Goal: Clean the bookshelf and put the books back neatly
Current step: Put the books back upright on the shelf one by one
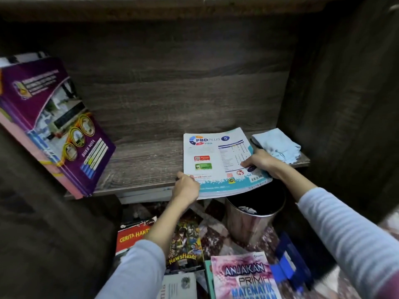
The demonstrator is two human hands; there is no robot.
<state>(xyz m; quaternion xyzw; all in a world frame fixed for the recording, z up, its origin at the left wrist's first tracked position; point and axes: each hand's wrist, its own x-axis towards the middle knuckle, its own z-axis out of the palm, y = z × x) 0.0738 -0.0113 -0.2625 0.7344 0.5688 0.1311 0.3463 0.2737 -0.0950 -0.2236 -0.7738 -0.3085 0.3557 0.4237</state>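
Several purple-covered books (54, 126) lean together at the far left of the dark wooden shelf (140, 165), tilted with their lower ends at the board's front edge. Lower down and a little to the right, a red "Cerita Hantu" book (131, 236) lies on the floor with a "Newsflash!" comic (185, 244) just beside it. Above these, the left hand (186, 187) grips the near left corner of a white-and-teal "PBD Plus" workbook (218, 160). The workbook lies flat on the right half of the board, and its near edge juts past the front lip. On the floor beneath that overhang stands a shiny metal bin (252, 216), and nearer the camera lies a pink "Anjakan Prima" maths book (244, 277). The right hand (261, 161) grasps the workbook's right edge, thumb laid on the cover. Just beyond it, a folded pale blue cloth (278, 145) rests on the board's right end. A blurred blue folder (289, 264) lies on the floor at the right.
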